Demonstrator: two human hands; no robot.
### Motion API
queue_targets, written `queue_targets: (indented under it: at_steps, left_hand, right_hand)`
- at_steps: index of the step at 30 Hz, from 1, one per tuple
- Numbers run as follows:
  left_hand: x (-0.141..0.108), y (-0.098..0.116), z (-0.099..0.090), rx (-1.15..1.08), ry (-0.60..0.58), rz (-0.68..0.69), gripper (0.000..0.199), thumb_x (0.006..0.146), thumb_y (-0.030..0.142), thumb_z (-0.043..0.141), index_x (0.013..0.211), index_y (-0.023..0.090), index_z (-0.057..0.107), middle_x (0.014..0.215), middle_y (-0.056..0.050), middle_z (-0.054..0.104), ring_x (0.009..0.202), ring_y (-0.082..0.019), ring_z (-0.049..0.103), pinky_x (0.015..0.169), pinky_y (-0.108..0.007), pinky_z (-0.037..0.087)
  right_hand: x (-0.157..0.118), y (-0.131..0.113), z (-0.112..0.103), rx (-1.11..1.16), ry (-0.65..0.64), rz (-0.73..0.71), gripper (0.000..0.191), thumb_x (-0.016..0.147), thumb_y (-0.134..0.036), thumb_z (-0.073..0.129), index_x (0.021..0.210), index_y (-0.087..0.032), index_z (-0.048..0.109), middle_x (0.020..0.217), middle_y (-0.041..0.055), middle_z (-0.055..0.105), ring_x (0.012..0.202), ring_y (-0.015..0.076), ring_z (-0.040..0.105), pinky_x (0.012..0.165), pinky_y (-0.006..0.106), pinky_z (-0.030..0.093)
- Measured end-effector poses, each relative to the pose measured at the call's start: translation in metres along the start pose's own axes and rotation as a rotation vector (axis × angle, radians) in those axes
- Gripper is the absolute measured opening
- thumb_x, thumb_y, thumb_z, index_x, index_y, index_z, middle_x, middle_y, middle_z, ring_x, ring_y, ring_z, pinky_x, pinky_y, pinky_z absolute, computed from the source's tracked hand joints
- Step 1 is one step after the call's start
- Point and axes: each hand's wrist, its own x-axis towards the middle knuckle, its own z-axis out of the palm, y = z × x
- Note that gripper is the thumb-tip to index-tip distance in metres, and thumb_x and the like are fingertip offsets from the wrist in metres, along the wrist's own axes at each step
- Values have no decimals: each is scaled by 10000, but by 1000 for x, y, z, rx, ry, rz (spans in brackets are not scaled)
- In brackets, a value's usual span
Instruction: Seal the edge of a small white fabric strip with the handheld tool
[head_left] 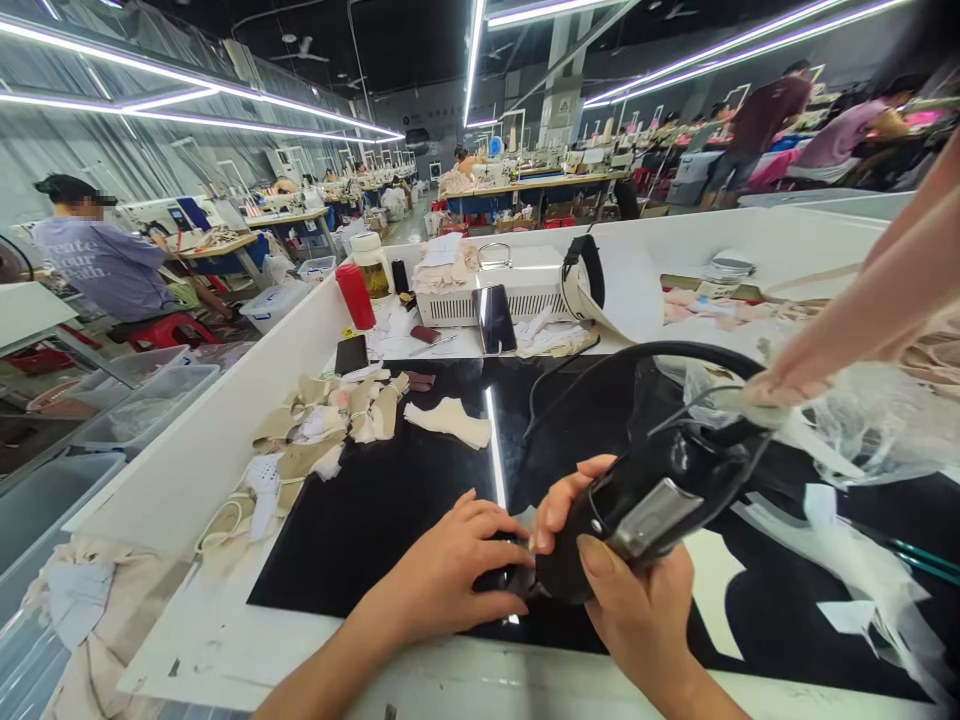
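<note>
My right hand (637,590) is wrapped around the body of a black corded tool (645,500) that looks like an electric fabric cutter, with a metal plate on its side. It is held tilted over the black mat (360,540). At the tool's front end, my left hand (472,565) has its thumb and curled fingers around the low grey part, whose details are hard to see. From the upper right comes another person's hand (784,385), by the rear end of the tool and its cord. A cream fabric piece (716,590) lies just right of my right hand.
Beige and white fabric bundles (330,430) lie along the left side, near a cream cut piece (450,422). At the back are a phone (495,320), a white vented box (450,305) and a red cup (355,297). Clear plastic (862,420) and white strips (847,560) lie right.
</note>
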Motion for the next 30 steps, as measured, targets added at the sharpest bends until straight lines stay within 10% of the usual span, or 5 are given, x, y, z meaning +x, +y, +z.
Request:
queue_targets:
  at_steps: [8,30]
  left_hand:
    - [0,5,0,38,47,7,349,875,450,765,1174,284,701,1376,-45,623,1321,-240,549,1268,-566,177]
    - [5,4,8,130,-68,41,470,937,475,676,1385,366,582,1482,-24,585,1420,-285,474,1212,-682,244]
  right_hand:
    - [25,-14,-26,-99,245,-104,291,908,-305,724,1157,-286,574,827,-23,631,654,158,619,636,346,547]
    - [23,-11,-39,-119,272,-127,277,923,-282,706,1164,-288,568,842,-27,642,654,150,630,636,336,551]
